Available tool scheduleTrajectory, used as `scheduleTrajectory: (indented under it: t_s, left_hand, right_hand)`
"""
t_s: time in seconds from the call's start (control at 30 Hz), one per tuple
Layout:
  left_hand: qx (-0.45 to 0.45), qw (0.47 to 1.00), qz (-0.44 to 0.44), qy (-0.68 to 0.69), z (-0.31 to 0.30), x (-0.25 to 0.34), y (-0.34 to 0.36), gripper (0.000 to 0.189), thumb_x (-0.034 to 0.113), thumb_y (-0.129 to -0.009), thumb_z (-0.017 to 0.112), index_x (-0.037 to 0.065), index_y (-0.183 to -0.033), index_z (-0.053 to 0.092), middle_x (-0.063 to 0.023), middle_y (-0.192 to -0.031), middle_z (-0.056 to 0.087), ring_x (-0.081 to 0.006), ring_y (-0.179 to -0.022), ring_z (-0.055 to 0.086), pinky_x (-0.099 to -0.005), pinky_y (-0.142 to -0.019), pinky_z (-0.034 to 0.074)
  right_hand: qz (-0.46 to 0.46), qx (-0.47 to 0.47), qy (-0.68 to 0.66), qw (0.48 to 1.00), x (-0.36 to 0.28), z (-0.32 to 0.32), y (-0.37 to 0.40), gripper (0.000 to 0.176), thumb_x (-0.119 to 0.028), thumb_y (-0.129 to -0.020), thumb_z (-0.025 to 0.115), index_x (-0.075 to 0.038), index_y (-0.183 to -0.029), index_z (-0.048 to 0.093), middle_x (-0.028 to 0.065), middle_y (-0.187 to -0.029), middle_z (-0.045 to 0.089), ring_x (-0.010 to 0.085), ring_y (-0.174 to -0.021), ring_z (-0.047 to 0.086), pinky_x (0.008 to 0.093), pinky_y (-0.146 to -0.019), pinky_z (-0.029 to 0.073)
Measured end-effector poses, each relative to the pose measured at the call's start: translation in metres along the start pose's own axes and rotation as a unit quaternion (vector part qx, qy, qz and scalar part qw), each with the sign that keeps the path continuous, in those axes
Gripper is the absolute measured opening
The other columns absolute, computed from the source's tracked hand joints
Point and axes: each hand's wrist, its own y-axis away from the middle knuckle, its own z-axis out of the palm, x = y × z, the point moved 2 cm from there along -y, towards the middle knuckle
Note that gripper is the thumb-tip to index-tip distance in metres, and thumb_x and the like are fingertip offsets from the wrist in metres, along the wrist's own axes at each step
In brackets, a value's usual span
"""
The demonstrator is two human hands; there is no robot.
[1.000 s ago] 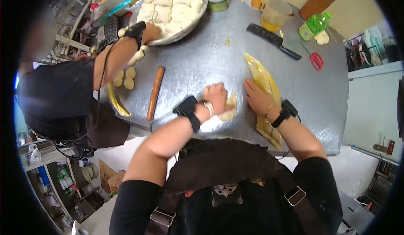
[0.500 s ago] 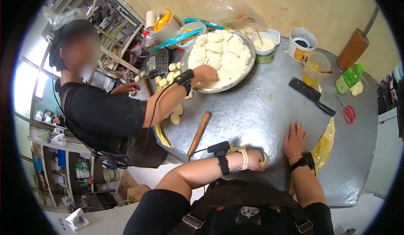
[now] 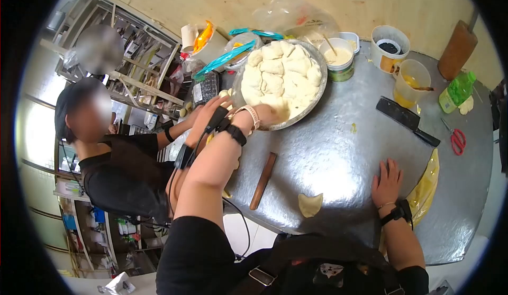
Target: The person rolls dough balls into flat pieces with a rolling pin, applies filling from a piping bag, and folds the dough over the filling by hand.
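My left hand [image 3: 269,114] is at the lower rim of a metal basin [image 3: 321,91] heaped with white dough pieces [image 3: 273,75]; its fingers are blurred against the dough, and I cannot tell whether they hold any. Flat on the metal table [image 3: 338,147], my right hand [image 3: 387,183] has its fingers spread and nothing in them. A flattened dough piece [image 3: 310,205] lies between my arms near the front edge. Left of that piece is a wooden rolling pin [image 3: 263,181].
A co-worker [image 3: 121,173] stands at the left, one hand [image 3: 211,111] close to my left forearm. A cleaver [image 3: 405,119], red scissors [image 3: 456,139], a green bottle [image 3: 457,91], a cup [image 3: 410,86] and yellow plastic [image 3: 424,189] are at the right. Tubs [image 3: 338,60] line the back.
My left hand has moved from the front edge up to the basin, and the dough piece beside it now lies uncovered. The co-worker's hand has left the basin. The view has shifted slightly.
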Motion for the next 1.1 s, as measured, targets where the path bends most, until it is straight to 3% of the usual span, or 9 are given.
scheduleTrajectory:
  t_s: [0.1,0.37,0.53,0.63,0.7,0.77,0.87,1.0,1.1]
  left_hand:
    - [-0.075,0.925,-0.144,0.344,0.035,-0.043,-0.041,0.037,0.031,-0.089,0.059,0.006,-0.116,0.067,-0.0178,-0.108,0.069,-0.0325,-0.096,0.065,-0.0364,-0.086,0.051]
    - [-0.056,0.997,-0.006,-0.06,0.043,0.01,-0.026,0.041,0.028,-0.079,0.064,0.013,-0.117,0.067,-0.0149,-0.116,0.066,-0.0329,-0.107,0.062,-0.0388,-0.095,0.048]
    - [-0.02,0.985,-0.023,0.171,0.006,-0.04,-0.034,0.039,0.0,-0.071,0.059,0.005,-0.109,0.066,-0.0067,-0.086,0.069,-0.0146,-0.08,0.062,-0.0272,-0.07,0.05]
    - [-0.203,0.943,0.079,0.253,0.013,-0.029,-0.028,0.033,0.002,-0.07,0.06,0.005,-0.101,0.068,-0.0041,-0.086,0.068,-0.0136,-0.076,0.062,-0.027,-0.065,0.05]
    - [-0.101,0.881,-0.082,0.455,0.02,-0.041,-0.041,0.022,0.006,-0.075,0.056,0.007,-0.092,0.069,-0.005,-0.088,0.07,-0.018,-0.076,0.064,-0.0314,-0.069,0.052]
    - [-0.048,0.976,-0.021,0.213,0.06,-0.06,-0.068,0.026,0.016,-0.079,0.056,0.005,-0.099,0.068,-0.0116,-0.097,0.071,-0.0251,-0.086,0.067,-0.0386,-0.077,0.052]
    - [-0.068,0.996,-0.046,0.022,0.049,-0.002,-0.04,0.032,0.028,-0.08,0.057,0.005,-0.1,0.066,-0.0181,-0.109,0.067,-0.0365,-0.106,0.061,-0.0389,-0.09,0.048]
    - [-0.202,0.956,0.022,0.213,0.027,0.018,-0.027,0.038,0.034,-0.09,0.052,0.003,-0.107,0.063,-0.0152,-0.11,0.068,-0.0267,-0.105,0.062,-0.0346,-0.095,0.045]
    - [-0.189,0.973,0.041,0.125,0.051,-0.02,-0.034,0.041,0.037,-0.092,0.051,0.005,-0.114,0.063,-0.0166,-0.115,0.067,-0.0267,-0.108,0.061,-0.0342,-0.094,0.045]
  right_hand:
    - [-0.001,-0.004,0.005,1.0,-0.002,-0.002,0.001,0.047,-0.019,-0.084,0.06,-0.008,-0.13,0.053,0.014,-0.145,0.04,0.0343,-0.138,0.032,0.0562,-0.112,0.024]
    - [0.0,-0.015,0.001,1.0,-0.001,-0.003,-0.001,0.051,-0.019,-0.084,0.06,-0.008,-0.132,0.051,0.0141,-0.145,0.04,0.0344,-0.138,0.032,0.0562,-0.113,0.023]
    - [-0.005,-0.014,-0.004,1.0,-0.002,-0.004,0.002,0.051,-0.02,-0.084,0.06,-0.006,-0.132,0.05,0.0151,-0.145,0.04,0.035,-0.137,0.033,0.0563,-0.113,0.023]
    - [-0.004,-0.008,-0.003,1.0,-0.002,-0.006,-0.001,0.05,-0.02,-0.084,0.06,-0.006,-0.131,0.05,0.0155,-0.144,0.04,0.0355,-0.136,0.033,0.0563,-0.113,0.023]
    - [-0.007,-0.009,-0.006,1.0,-0.004,-0.007,0.002,0.05,-0.02,-0.084,0.06,-0.006,-0.131,0.051,0.0156,-0.144,0.04,0.0357,-0.136,0.033,0.0564,-0.113,0.023]
    - [-0.012,0.001,-0.004,1.0,-0.004,-0.008,-0.001,0.049,-0.02,-0.084,0.059,-0.006,-0.13,0.051,0.0157,-0.144,0.04,0.0359,-0.136,0.034,0.0566,-0.113,0.022]
    - [-0.01,-0.006,0.003,1.0,-0.003,-0.007,0.0,0.048,-0.019,-0.084,0.059,-0.006,-0.13,0.051,0.0157,-0.143,0.041,0.036,-0.136,0.034,0.057,-0.112,0.023]
    - [-0.01,0.001,-0.001,1.0,-0.002,-0.007,-0.001,0.048,-0.019,-0.084,0.059,-0.006,-0.13,0.052,0.0159,-0.143,0.041,0.036,-0.135,0.034,0.0571,-0.111,0.024]
    - [-0.012,0.003,-0.001,1.0,-0.004,-0.009,-0.001,0.048,-0.019,-0.084,0.059,-0.006,-0.13,0.052,0.016,-0.142,0.042,0.0362,-0.135,0.035,0.0569,-0.111,0.024]
